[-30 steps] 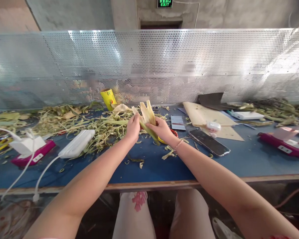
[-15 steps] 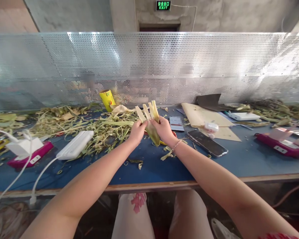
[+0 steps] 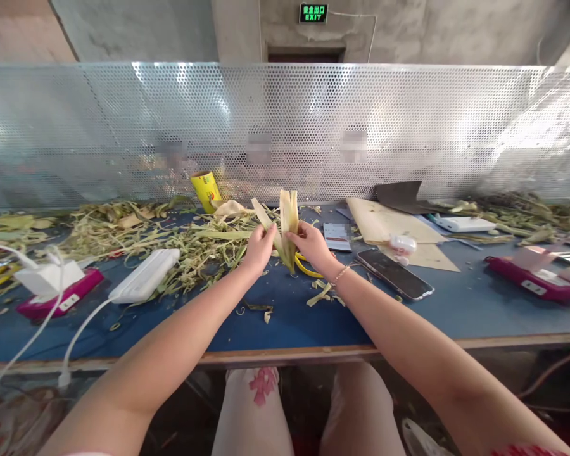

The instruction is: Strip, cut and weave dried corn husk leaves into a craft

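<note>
Over the middle of the blue table, both of my hands hold a pale green corn husk (image 3: 289, 212), upright and split into strips at its top, with a darker pointed lower end. My left hand (image 3: 259, 249) pinches a strip on the left between thumb and fingers. My right hand (image 3: 315, 247) grips the broader part on the right. A wide gap separates the left strip from the rest. Behind my left hand lies a heap of shredded husk strips (image 3: 209, 250). A yellow loop (image 3: 308, 267), of a kind I cannot make out, lies under my right hand.
A yellow tube (image 3: 206, 192) stands tilted before the perforated metal screen (image 3: 294, 114). On the left are a white power bank (image 3: 145, 277) and a magenta power strip (image 3: 59, 296). To the right lie a phone (image 3: 396, 272), brown paper (image 3: 384, 218) and another magenta strip (image 3: 532, 282).
The left strip has been pulled away leftward, widening the split in the husk. My hands have moved slightly apart, and the strips on the right now stand closer together.
</note>
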A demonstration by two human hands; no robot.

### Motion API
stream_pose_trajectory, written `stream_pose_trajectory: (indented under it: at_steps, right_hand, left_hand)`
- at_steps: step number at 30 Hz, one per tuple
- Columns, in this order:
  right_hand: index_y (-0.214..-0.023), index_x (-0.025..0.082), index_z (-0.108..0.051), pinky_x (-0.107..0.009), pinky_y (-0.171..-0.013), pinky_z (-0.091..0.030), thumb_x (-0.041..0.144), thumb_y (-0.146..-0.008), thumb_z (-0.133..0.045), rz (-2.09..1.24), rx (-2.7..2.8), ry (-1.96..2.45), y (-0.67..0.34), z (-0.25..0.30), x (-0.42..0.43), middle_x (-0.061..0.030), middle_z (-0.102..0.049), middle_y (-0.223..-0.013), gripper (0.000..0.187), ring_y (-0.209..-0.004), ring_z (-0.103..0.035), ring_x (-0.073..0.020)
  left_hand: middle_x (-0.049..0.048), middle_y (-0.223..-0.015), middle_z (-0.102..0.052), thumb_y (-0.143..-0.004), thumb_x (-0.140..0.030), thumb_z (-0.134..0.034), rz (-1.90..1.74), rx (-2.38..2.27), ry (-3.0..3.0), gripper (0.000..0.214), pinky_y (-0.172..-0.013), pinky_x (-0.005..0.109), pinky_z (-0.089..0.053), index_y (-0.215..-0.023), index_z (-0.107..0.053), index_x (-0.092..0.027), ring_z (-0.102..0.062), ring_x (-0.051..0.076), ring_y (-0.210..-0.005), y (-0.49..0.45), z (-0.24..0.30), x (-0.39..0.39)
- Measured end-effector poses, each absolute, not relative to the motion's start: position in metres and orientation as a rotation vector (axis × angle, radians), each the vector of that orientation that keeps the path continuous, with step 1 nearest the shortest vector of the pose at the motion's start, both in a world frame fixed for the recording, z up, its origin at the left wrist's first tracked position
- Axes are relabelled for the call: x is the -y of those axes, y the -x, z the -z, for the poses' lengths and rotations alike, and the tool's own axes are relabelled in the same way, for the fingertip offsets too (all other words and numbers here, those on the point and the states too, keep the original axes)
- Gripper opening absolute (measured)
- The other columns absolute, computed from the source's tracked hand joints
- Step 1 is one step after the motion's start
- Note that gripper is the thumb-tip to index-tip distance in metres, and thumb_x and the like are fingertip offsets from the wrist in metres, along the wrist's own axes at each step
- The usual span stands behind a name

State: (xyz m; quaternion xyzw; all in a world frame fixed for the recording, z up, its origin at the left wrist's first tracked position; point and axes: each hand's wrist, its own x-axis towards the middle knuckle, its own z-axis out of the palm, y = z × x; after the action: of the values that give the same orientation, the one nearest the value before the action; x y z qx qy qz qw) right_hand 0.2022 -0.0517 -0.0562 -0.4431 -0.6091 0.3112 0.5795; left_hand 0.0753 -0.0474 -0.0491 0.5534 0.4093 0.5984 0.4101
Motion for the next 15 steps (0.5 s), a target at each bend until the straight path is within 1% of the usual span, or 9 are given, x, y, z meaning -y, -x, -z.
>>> stream_pose_trajectory:
  at_steps: [3, 6, 9, 12, 15]
  right_hand:
    - [-0.066, 0.019, -0.050, -0.025, -0.051, -0.041, 0.037, -0.065, -0.056, -0.711, 1.441, 1.076, -0.2027, 0.0565, 0.0522, 0.0005, -0.053, -0.062, 0.020, -0.059, -0.051, -0.0145]
    - [-0.066, 0.019, -0.049, -0.024, -0.048, -0.040, 0.040, -0.064, -0.058, -0.785, 1.434, 1.019, -0.1998, 0.0557, 0.0554, 0.0019, -0.051, -0.059, 0.023, -0.055, -0.049, -0.0129]
    - [-0.067, 0.019, -0.049, -0.022, -0.046, -0.038, 0.041, -0.065, -0.058, -0.837, 1.411, 0.939, -0.1967, 0.0553, 0.0583, 0.0033, -0.049, -0.057, 0.024, -0.052, -0.045, -0.0108]
    - [-0.064, 0.018, -0.050, -0.022, -0.048, -0.037, 0.038, -0.066, -0.058, -0.775, 1.439, 0.889, -0.1955, 0.0542, 0.0600, 0.0030, -0.049, -0.058, 0.021, -0.053, -0.045, -0.0102]
    - [-0.066, 0.018, -0.051, -0.023, -0.053, -0.040, 0.037, -0.068, -0.057, -0.709, 1.476, 0.884, -0.1953, 0.0528, 0.0611, 0.0017, -0.052, -0.062, 0.020, -0.058, -0.048, -0.0114]
  left_hand:
    - [0.0000, -0.062, -0.057, -0.065, -0.043, -0.062, -1.473, -1.074, -1.570, 0.029, -0.057, 0.024, -0.041, -0.075, -0.059, -0.016, -0.053, 0.013, -0.059, -0.0747, 0.0513, 0.0472]
    - [0.0018, -0.067, -0.060, -0.062, -0.038, -0.064, -1.533, -1.100, -1.529, 0.026, -0.061, 0.025, -0.040, -0.073, -0.060, -0.015, -0.055, 0.015, -0.065, -0.0751, 0.0506, 0.0477]
    - [0.0012, -0.065, -0.060, -0.057, -0.034, -0.066, -1.525, -1.013, -1.288, 0.024, -0.058, 0.025, -0.040, -0.070, -0.058, -0.015, -0.054, 0.014, -0.060, -0.0780, 0.0463, 0.0504]
    - [-0.0011, -0.058, -0.056, -0.053, -0.030, -0.066, -1.494, -0.965, -1.072, 0.024, -0.055, 0.025, -0.039, -0.068, -0.055, -0.015, -0.051, 0.012, -0.053, -0.0808, 0.0422, 0.0523]
    - [-0.0014, -0.056, -0.054, -0.056, -0.030, -0.064, -1.508, -1.021, -1.090, 0.021, -0.054, 0.025, -0.038, -0.067, -0.054, -0.015, -0.050, 0.012, -0.053, -0.0802, 0.0429, 0.0512]
